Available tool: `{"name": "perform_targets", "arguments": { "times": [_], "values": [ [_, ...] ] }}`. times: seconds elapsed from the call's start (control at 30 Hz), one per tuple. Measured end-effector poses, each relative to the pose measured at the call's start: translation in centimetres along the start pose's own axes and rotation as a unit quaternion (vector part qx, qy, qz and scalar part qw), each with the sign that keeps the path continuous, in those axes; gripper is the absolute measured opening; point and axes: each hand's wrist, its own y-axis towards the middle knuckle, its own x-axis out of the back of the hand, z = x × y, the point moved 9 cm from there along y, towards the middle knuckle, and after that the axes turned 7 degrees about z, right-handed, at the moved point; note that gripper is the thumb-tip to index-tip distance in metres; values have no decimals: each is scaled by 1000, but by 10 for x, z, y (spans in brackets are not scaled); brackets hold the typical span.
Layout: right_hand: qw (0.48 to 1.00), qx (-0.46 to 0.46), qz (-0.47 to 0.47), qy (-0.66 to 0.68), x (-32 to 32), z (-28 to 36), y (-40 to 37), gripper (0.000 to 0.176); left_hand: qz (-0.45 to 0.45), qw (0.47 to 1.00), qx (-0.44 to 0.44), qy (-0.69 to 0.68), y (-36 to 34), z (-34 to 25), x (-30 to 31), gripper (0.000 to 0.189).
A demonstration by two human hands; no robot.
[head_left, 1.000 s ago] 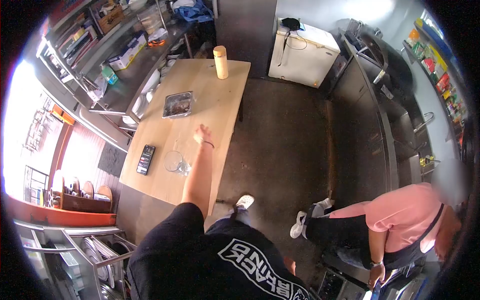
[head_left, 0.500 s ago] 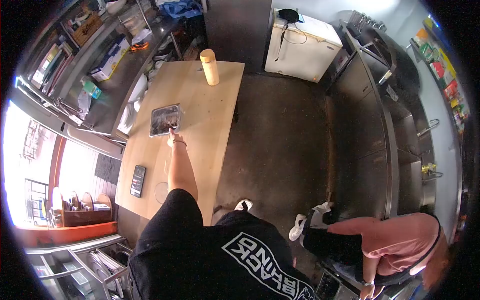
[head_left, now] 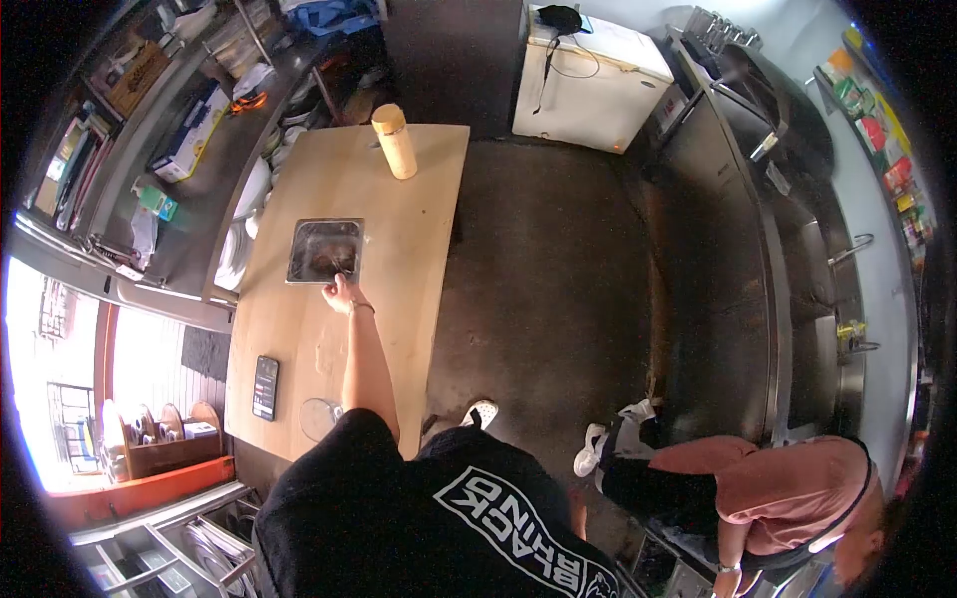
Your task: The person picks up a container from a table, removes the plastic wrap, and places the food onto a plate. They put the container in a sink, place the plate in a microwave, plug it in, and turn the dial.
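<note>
A small rectangular metal pan [head_left: 310, 231] rests on the wooden table [head_left: 409, 269], with dark brown contents inside. At its near edge is my left hand [head_left: 343, 295], fingers closed in a pinch. A thin dark thing seems to run from the fingers into the pan, too small to name. Only a sliver of skin from my right arm [head_left: 578, 513] shows beside my black shirt; its fingers are hidden. A clear round glass [head_left: 320, 420] stands by my left forearm, and a phone [head_left: 265, 387] lies to its left.
A yellowish cylindrical flask [head_left: 397, 149] stands at the table's far end. Cluttered steel shelving [head_left: 199, 169] lines the left side. A white chest freezer [head_left: 583, 95] is at the back, steel counters at right. A co-worker in a pink top [head_left: 793, 493] bends over at lower right.
My left hand has drawn back slightly toward me, from over the pan's near side to its near edge. The whole view has shifted a little. The co-worker bends in about the same place.
</note>
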Motion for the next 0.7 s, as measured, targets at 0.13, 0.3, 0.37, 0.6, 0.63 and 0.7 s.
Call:
{"name": "perform_targets", "arguments": {
  "times": [0.13, 0.3, 0.37, 0.6, 0.63, 0.7],
  "values": [
    [996, -34, -12, -87, -36, -52, -3, 28, 153, 981, 2, -123, -75, -31, -39, 13],
    [977, -51, 69, -198, -43, -43, -9, 31, 354, 933, -27, -57, -164, -68, -88, 11],
    [990, -46, 55, -118, -13, 1, -14, 28, 415, 908, -18, -52, -204, -96, -115, 11],
    [950, 91, -94, 283, 123, 190, -81, 35, 694, 719, 18, -20, -368, -184, -137, 13],
    [919, 127, -67, 366, 141, 216, -97, 45, 730, 681, 14, -56, -398, -207, -135, 14],
    [842, 247, -42, 478, 190, 269, -142, 63, 795, 599, 26, -88, -452, -238, -126, 12]
  ]
}}
